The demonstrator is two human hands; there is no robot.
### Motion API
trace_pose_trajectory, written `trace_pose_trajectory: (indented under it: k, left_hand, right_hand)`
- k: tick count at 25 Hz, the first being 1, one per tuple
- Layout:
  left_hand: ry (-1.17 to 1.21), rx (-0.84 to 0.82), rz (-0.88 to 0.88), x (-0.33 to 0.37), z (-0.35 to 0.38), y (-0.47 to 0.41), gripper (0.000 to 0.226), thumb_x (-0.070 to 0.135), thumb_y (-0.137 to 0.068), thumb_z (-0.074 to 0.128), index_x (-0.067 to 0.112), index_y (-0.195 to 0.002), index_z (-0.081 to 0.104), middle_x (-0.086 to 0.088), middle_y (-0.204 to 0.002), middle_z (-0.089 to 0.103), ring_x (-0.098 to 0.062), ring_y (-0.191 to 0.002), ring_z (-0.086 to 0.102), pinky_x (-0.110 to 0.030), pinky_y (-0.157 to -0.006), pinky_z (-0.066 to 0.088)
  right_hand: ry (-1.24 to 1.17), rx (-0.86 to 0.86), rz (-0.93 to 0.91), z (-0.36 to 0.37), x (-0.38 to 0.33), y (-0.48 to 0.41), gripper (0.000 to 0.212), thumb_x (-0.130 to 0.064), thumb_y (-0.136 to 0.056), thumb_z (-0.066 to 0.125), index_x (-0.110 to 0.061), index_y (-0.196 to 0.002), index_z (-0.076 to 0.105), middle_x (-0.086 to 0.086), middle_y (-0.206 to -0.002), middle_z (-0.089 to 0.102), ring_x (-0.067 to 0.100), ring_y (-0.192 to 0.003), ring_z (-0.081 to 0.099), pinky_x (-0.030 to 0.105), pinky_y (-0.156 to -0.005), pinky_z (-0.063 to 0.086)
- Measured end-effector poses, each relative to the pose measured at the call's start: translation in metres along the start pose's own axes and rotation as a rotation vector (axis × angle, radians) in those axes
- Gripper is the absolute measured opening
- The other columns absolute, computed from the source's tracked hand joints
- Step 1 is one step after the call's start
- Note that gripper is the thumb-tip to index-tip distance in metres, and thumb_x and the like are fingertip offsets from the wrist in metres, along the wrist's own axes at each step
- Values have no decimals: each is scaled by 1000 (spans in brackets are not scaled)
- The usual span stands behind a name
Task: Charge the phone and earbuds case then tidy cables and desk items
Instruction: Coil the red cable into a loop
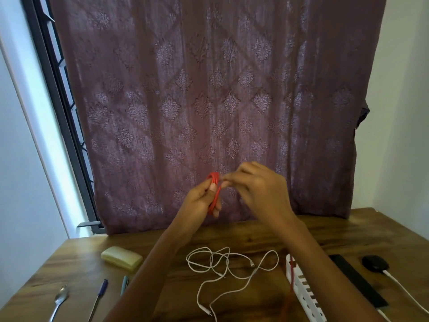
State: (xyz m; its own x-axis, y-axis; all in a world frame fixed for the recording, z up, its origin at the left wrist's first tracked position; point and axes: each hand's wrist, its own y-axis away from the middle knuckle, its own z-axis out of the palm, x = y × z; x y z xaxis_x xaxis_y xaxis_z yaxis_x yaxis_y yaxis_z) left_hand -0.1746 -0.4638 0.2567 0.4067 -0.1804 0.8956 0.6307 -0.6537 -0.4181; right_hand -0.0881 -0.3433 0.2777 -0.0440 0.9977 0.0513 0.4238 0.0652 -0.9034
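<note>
Half-hidden red cable (214, 177) in left hand (199, 201), right hand (257, 189) blurred

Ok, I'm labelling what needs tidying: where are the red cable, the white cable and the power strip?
red cable (214, 177), head view, top of the coiled loops.
white cable (211, 257), head view, where its loops cross.
power strip (298, 289), head view, its white top face.

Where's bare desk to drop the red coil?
Best: back-right corner of the desk, between curtain, phone and earbuds case. Also the back strip between curtain and white cables, and left wood between yellow case and spoon. Crowded: white cables centre, then power strip, phone, earbuds case packed on the right.
</note>
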Motion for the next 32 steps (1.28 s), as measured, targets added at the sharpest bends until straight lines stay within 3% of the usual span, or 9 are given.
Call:
trace_pose_trajectory:
  k: [2,6,11,14,17,21,24,29,32]
  left_hand:
    - [145,-66,-72,9,1,2,32,15,-99,28,13,-92,59,5,-44,47,-4,-34,37,-15,-38,35]
    - [453,-214,-156,21,-2,6,34,19,-93,32,5,-95,63,5,-42,38,-3,-31,27,-15,-34,25]
    - [746,-274,-206,31,1,8,41,32,-88,31,3,-95,59,7,-39,35,0,-29,27,-13,-29,24]
    - [817,-200,-155,32,5,6,40,33,-89,33,5,-94,61,7,-40,35,0,-29,28,-12,-30,25]
    - [779,-71,-80,30,5,-1,44,34,-97,23,6,-103,57,7,-42,37,-1,-32,30,-12,-34,30]
    - [684,187,-22,19,1,-10,45,38,-97,24,8,-117,52,9,-47,40,-2,-39,35,-14,-43,36]
    - [516,322,22,10,-9,-9,36,33,-98,27,15,-120,50,6,-59,44,-2,-47,40,-14,-51,41]
    - [102,387,104,-7,-15,-3,19,19,-99,30,23,-92,47,2,-69,46,0,-55,47,-11,-57,44]
    - [-167,315,127,-21,-15,2,21,13,-98,32,23,-83,43,2,-69,48,-1,-57,48,-24,-63,45]
  right_hand:
    - [-102,-26,46,-1,11,-8,24,-37,-84,50,-31,-93,71,-9,-74,60,5,-71,52,17,-53,38]
    - [-309,10,230,1,29,-13,17,-28,-87,56,-28,-95,72,-24,-71,52,-5,-66,49,9,-56,35]
    - [-472,-12,474,17,35,-2,13,-21,-88,59,-21,-91,72,-10,-75,65,13,-73,63,39,-69,52]
    - [-491,-71,543,30,29,13,17,-19,-91,53,-20,-94,70,1,-74,69,20,-68,62,44,-67,52]
    - [-443,-178,568,39,16,28,21,-26,-93,50,-21,-104,68,9,-72,68,21,-62,59,37,-64,49]
    - [-290,-366,454,45,-7,45,31,-36,-95,43,-29,-120,58,7,-103,70,28,-92,64,34,-73,47]
    - [-264,-372,328,45,-19,56,29,-33,-95,42,-27,-119,58,-1,-108,68,22,-98,62,34,-77,47]
    - [-174,-304,96,39,-34,57,30,-33,-86,41,-22,-105,62,-4,-82,65,18,-66,64,30,-50,52]
    - [-23,-245,-48,27,-37,48,22,-29,-83,46,-23,-89,66,-8,-72,59,9,-58,59,23,-41,45]
